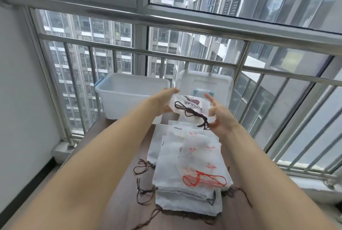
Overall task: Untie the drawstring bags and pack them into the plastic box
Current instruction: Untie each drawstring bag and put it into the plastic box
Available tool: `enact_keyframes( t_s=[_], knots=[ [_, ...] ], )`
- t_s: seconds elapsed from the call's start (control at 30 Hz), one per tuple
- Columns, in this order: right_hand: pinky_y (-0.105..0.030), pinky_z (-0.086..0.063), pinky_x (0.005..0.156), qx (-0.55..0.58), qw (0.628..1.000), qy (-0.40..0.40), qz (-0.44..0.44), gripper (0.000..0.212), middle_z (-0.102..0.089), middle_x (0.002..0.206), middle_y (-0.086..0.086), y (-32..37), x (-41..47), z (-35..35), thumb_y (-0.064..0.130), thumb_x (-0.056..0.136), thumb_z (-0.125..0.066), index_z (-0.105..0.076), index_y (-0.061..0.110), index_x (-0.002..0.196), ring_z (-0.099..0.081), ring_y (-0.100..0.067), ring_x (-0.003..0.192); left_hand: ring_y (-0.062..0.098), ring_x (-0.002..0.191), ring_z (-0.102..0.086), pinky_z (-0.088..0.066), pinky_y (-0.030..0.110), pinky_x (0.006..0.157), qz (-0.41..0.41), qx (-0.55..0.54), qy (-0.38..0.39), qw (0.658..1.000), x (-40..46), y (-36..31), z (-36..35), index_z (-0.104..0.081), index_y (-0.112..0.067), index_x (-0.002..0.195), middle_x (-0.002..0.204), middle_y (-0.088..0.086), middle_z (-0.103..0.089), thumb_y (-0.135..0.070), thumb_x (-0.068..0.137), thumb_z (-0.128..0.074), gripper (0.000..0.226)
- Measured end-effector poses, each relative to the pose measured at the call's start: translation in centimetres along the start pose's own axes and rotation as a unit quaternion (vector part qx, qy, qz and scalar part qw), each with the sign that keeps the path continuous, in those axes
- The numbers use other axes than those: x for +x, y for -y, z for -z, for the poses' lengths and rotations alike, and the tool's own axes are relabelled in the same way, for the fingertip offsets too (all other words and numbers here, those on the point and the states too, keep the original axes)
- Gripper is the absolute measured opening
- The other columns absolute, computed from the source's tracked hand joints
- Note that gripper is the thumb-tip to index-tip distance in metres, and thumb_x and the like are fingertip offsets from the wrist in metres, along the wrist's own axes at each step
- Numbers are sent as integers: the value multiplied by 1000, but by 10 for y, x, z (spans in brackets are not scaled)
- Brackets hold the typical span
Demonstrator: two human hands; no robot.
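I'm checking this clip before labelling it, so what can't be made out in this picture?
- Plastic box, head view: its floor is hidden by its frosted walls, so its contents are unknown.
- Held bag: the logo print is blurred and partly covered by the left hand.
- Right hand: its fingers blur where they meet the dark drawstring.
- Bag pile: lower bags are covered by upper ones.

A brown wooden table [118,202] stands against the balcony railing; on it lie a stack of white drawstring bags [188,179] with brown and red cords, a translucent plastic box [129,98] at the far edge, and its lid [220,83] propped beside.
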State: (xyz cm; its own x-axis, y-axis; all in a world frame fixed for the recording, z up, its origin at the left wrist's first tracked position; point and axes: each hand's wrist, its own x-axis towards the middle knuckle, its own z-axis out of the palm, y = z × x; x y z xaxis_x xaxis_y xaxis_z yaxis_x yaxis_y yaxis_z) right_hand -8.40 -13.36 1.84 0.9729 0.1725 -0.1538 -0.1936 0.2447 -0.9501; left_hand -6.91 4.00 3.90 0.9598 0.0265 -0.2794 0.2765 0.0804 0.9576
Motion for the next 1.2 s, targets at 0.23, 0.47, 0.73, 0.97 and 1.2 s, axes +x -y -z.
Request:
enact_keyframes(
  t_s=[0.23,0.47,0.73,0.97,1.2],
  knots=[
    [-42,-48,71,98,987,107,-65,33,-59,102,-12,12,34,-55,30,95,-40,-40,29,127,-56,-27,73,17,88,-57,-47,26,71,-153,-26,-192,969,28,-35,51,-34,-16,144,144,4,-41,3,89,-48,60],
    [-45,-50,94,63,992,52,-97,7,-52,103,-17,16,102,-123,5,88,-60,-60,3,81,-57,-30,101,25,98,-55,-47,29,75,-101,88,-324,936,59,-42,116,-39,0,136,127,15,-52,-3,94,-45,42],
    [-28,-47,80,-479,870,-49,106,31,-58,117,-15,-2,193,-139,8,83,-63,-58,1,113,-55,-24,96,17,57,-36,-29,24,46,-56,382,-287,877,89,-27,162,-57,5,94,101,24,-60,-8,91,-45,18],
    [-24,-42,84,-675,724,45,132,36,-62,118,-14,-17,215,-154,16,86,-64,-58,3,119,-60,-24,95,31,114,-49,-38,36,94,24,604,-218,766,114,-22,167,-57,-9,110,112,11,-57,-22,93,-45,25],
    [-41,-46,94,-705,688,29,172,30,-61,120,-21,-15,207,-158,13,92,-51,-61,-6,113,-56,-35,110,33,103,-58,-43,35,79,-60,579,-217,784,112,-18,158,-60,-7,95,106,15,-63,-19,93,-42,22]
  ],
)
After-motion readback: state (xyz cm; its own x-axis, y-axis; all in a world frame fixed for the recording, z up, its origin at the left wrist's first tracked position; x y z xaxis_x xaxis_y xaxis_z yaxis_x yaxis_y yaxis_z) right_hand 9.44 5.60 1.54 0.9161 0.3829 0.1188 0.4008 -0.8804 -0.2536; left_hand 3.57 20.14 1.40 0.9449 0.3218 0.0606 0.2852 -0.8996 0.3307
